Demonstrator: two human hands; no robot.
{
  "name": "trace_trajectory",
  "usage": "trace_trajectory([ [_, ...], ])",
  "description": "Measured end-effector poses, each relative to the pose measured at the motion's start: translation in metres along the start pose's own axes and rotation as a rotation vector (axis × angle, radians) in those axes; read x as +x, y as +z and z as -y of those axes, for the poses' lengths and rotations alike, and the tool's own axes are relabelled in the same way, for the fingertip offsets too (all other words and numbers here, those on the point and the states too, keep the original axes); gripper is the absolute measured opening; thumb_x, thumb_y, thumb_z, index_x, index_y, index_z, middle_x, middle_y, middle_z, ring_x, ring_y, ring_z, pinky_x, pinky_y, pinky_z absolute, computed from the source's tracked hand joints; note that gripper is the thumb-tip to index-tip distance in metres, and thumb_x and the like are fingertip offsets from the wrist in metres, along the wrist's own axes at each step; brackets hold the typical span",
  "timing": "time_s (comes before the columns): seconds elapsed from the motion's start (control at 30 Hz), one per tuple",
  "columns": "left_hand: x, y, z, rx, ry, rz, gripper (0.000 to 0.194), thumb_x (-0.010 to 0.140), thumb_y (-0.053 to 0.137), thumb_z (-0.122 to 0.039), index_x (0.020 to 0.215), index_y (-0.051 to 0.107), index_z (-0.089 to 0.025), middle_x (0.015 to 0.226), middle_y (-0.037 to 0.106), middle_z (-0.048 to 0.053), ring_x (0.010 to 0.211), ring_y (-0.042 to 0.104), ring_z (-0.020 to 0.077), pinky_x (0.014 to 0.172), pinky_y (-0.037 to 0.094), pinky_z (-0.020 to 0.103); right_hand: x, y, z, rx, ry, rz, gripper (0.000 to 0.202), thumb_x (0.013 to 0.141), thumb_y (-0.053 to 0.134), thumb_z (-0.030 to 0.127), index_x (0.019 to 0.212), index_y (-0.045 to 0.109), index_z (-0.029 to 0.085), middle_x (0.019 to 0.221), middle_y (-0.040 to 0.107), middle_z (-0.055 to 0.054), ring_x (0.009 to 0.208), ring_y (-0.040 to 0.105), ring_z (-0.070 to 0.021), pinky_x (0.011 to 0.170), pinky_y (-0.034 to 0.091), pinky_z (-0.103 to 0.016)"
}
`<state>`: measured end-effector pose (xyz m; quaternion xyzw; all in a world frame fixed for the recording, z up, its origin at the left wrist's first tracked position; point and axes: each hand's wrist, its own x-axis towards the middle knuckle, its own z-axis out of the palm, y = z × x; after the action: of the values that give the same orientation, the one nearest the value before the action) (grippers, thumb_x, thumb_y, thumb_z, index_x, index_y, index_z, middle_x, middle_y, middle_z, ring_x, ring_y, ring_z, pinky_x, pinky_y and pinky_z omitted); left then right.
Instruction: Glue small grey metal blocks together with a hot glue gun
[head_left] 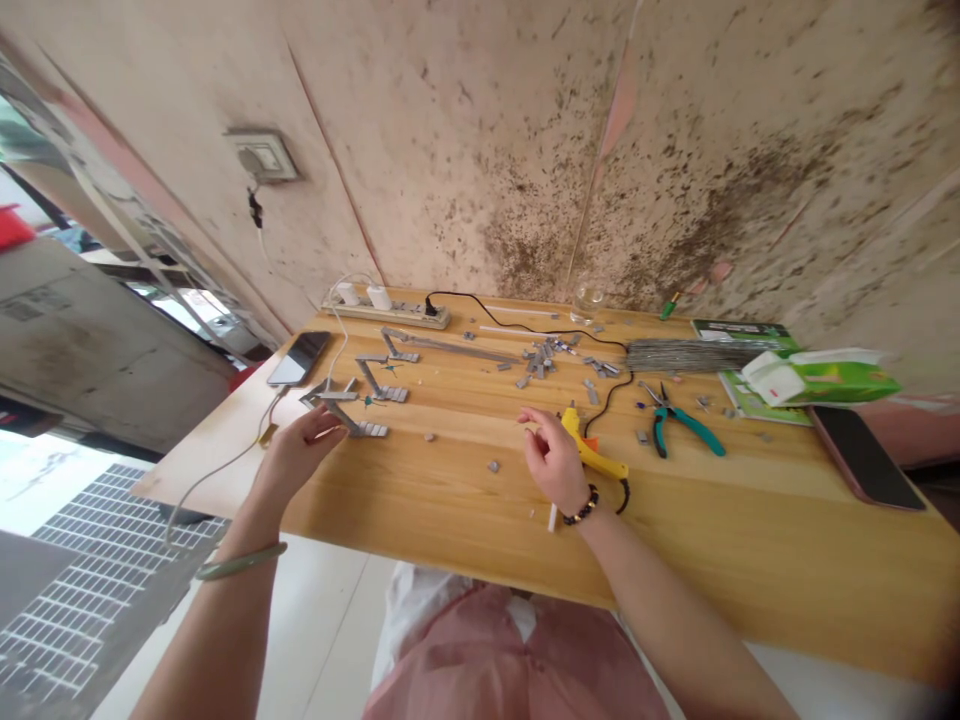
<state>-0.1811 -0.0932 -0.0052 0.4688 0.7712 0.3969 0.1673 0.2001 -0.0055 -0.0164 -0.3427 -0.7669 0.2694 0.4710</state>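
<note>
Stand post (344, 416) at L hand (298, 452) slants up-L

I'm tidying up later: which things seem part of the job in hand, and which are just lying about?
Likely the job's:
- grey bent frames, one at the left hand
- small grey pieces
- yellow glue gun beside the right hand
- teal-handled pliers
- long grey bundle

Probably lying about:
- left phone
- right phone
- tissue pack
- glass

glue gun (606, 463) left of pliers (664, 410), on table (450, 515)
</note>
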Motion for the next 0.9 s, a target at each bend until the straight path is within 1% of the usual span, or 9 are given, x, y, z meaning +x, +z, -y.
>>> trace_trajectory([
  [0.07,-0.008,-0.002,-0.002,-0.026,-0.018,-0.028,0.062,0.072,0.066,-0.036,0.129,0.051,-0.015,0.113,0.069,0.011,0.104,0.065,0.0255,0.09,0.052,0.036,0.0,0.0,0.0,-0.003,-0.006,0.001,0.039,0.086,0.042,0.007,0.121,0.052,0.023,0.107,0.064,-0.007,0.088,0.063,-0.0189,0.078,0.053,-0.034],
  [0.17,-0.024,-0.002,-0.007,0.033,-0.044,-0.201,0.053,0.077,0.062,-0.033,0.127,0.052,-0.019,0.113,0.068,0.01,0.095,0.068,0.0239,0.088,0.053,0.037,0.0,0.0,0.001,-0.006,-0.028,-0.002,0.041,0.085,0.042,0.006,0.121,0.052,0.023,0.106,0.064,-0.007,0.088,0.063,-0.0189,0.079,0.053,-0.034],
  [0.27,-0.043,0.005,-0.013,0.11,-0.044,-0.36,0.041,0.082,0.06,-0.038,0.117,0.058,-0.019,0.107,0.068,0.009,0.086,0.068,0.024,0.08,0.053,0.037,-0.001,0.002,0.004,-0.01,-0.051,0.005,0.041,0.085,0.042,0.006,0.122,0.052,0.023,0.105,0.064,-0.007,0.091,0.062,-0.019,0.08,0.053,-0.034],
  [0.4,-0.065,0.028,-0.02,0.265,0.132,-0.457,0.03,0.083,0.057,-0.039,0.102,0.065,-0.017,0.085,0.069,0.005,0.071,0.065,0.0183,0.062,0.051,0.028,-0.001,0.003,0.007,-0.004,-0.08,0.028,0.04,0.086,0.042,0.006,0.121,0.051,0.023,0.104,0.064,-0.007,0.095,0.062,-0.0189,0.083,0.053,-0.033],
  [0.47,-0.071,0.043,-0.024,0.29,0.259,-0.367,0.027,0.084,0.057,-0.039,0.097,0.066,-0.018,0.079,0.068,0.003,0.068,0.063,0.0164,0.058,0.05,0.025,0.0,0.002,0.009,-0.002,-0.084,0.021,0.041,0.085,0.041,0.005,0.121,0.05,0.022,0.105,0.064,-0.007,0.095,0.062,-0.0185,0.083,0.053,-0.033],
  [0.57,-0.076,0.063,-0.036,0.321,0.616,-0.186,0.018,0.088,0.055,-0.031,0.092,0.067,-0.017,0.083,0.07,0.005,0.074,0.064,0.0172,0.069,0.052,0.028,0.005,-0.005,0.017,-0.053,-0.1,0.014,0.042,0.085,0.04,0.003,0.122,0.05,0.022,0.105,0.064,-0.007,0.098,0.061,-0.0182,0.086,0.052,-0.033],
  [0.63,-0.077,0.075,-0.047,0.315,0.785,-0.09,0.015,0.089,0.055,-0.026,0.093,0.066,-0.017,0.085,0.07,0.006,0.079,0.065,0.0186,0.076,0.051,0.03,0.01,-0.013,0.026,-0.156,-0.115,0.088,0.043,0.085,0.04,0.004,0.123,0.05,0.021,0.108,0.063,-0.007,0.101,0.06,-0.0186,0.089,0.051,-0.033],
  [0.77,-0.074,0.092,-0.067,0.296,0.916,0.0,0.014,0.091,0.053,-0.023,0.093,0.066,-0.017,0.087,0.07,0.006,0.08,0.065,0.0196,0.075,0.049,0.032,0.014,-0.036,0.039,-0.418,-0.092,0.362,0.044,0.088,0.044,0.008,0.13,0.047,0.021,0.122,0.057,-0.009,0.106,0.058,-0.0193,0.089,0.051,-0.033],
  [0.9,-0.072,0.101,-0.079,0.296,0.925,0.097,0.018,0.093,0.048,-0.023,0.093,0.065,-0.016,0.09,0.07,0.007,0.084,0.064,0.0211,0.078,0.048,0.034,0.006,-0.065,0.029,-0.599,-0.036,0.416,0.047,0.087,0.045,0.004,0.132,0.045,0.016,0.125,0.055,-0.011,0.107,0.056,-0.0197,0.089,0.05,-0.033],
])
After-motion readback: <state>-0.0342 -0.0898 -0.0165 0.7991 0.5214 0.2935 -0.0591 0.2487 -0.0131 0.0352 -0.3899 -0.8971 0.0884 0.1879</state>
